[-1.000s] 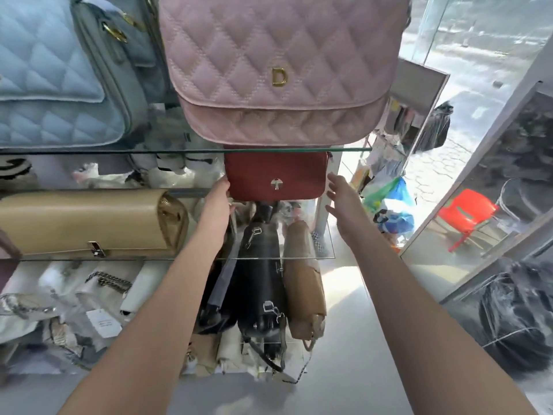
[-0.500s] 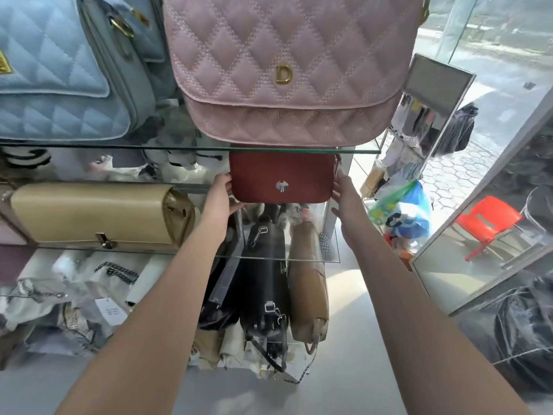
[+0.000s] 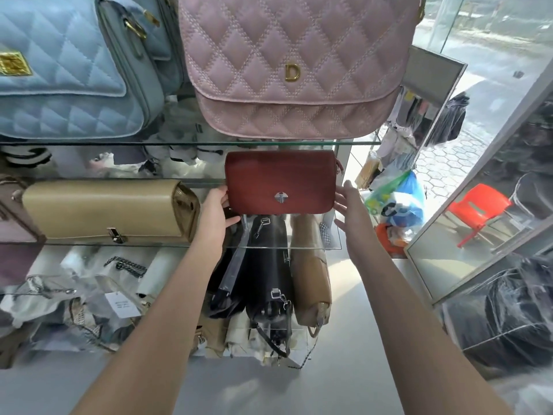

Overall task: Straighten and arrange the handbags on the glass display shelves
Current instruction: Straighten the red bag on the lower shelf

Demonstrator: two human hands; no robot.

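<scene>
The red bag (image 3: 279,181), smooth with a round silver clasp low on its flap, stands upright and front-on toward the right end of the lower shelf (image 3: 299,248), well back from its front edge. The left hand (image 3: 214,214) grips its left end and the right hand (image 3: 351,211) touches its right end with straight fingers. The tan bag (image 3: 101,208) lies lengthwise just to its left. On the upper shelf (image 3: 119,143) the quilted pink bag (image 3: 287,70), with a gold D, stands directly above the red one, beside a quilted blue bag (image 3: 59,70).
</scene>
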